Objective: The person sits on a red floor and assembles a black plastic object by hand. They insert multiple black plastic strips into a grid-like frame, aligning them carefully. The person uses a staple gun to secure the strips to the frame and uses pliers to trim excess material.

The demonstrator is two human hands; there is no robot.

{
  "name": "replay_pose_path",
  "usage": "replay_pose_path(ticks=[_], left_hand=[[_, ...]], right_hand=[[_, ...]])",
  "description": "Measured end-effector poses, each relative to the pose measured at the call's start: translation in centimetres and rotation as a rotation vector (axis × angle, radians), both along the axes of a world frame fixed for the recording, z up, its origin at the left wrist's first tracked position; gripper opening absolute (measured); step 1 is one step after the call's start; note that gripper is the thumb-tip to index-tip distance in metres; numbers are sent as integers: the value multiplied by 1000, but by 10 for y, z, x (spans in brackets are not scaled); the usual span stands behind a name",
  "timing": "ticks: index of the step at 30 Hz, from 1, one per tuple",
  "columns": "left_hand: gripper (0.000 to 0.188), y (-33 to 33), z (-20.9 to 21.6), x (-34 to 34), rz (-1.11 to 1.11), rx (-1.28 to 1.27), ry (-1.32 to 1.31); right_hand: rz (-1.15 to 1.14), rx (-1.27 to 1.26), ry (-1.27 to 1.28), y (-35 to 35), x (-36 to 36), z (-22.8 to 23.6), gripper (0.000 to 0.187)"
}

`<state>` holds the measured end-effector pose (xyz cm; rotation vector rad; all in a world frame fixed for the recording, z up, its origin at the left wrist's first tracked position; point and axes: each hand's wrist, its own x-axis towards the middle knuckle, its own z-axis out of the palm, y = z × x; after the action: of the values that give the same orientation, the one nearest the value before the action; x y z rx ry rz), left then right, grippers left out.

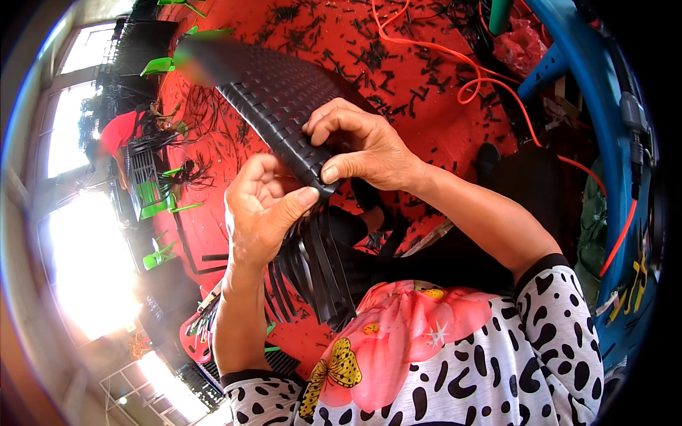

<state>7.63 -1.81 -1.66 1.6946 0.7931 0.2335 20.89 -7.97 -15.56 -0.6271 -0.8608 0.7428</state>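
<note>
A black panel woven from flat, shiny strips [273, 82] stretches from my hands toward the upper left, with a thick folded edge along its near side. My left hand [259, 209] pinches the near end of that edge between thumb and fingers. Just to the right, my right hand [366, 145] has its thumb pressed on the same end, its fingers curled over the weave. Below both hands hangs a bundle of loose black strips [320, 266], falling toward my lap. The panel's far end is blurred.
Black strip scraps litter the red floor [440, 106]. An orange cable [522, 113] runs down the right side, by a blue plastic frame [611, 92]. Green stools [158, 254] and a person in red [121, 135] are on the left, near bright windows.
</note>
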Motion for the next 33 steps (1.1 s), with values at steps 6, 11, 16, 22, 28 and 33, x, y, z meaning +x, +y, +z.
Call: replay_pose_path(ticks=[6, 11, 16, 22, 28, 33], left_hand=[[12, -11, -3, -12, -246, 821, 36], [10, -10, -9, -15, -248, 897, -59], [13, -5, -8, -14, -218, 865, -39], [15, 10, -10, -10, -210, 848, -82], [17, 16, -12, -9, -169, 816, -78], [17, 21, -10, -6, -142, 757, -102]], right_hand=[[8, -3, -16, 1, -1, 1, 36], [68, -5, -40, -1, 3, 3, 34], [158, 43, 62, -1, 7, 0, 33], [23, -86, 23, 2, 1, -9, 32], [50, -77, 104, 3, -6, -8, 56], [25, -158, 42, 6, -8, 1, 64]])
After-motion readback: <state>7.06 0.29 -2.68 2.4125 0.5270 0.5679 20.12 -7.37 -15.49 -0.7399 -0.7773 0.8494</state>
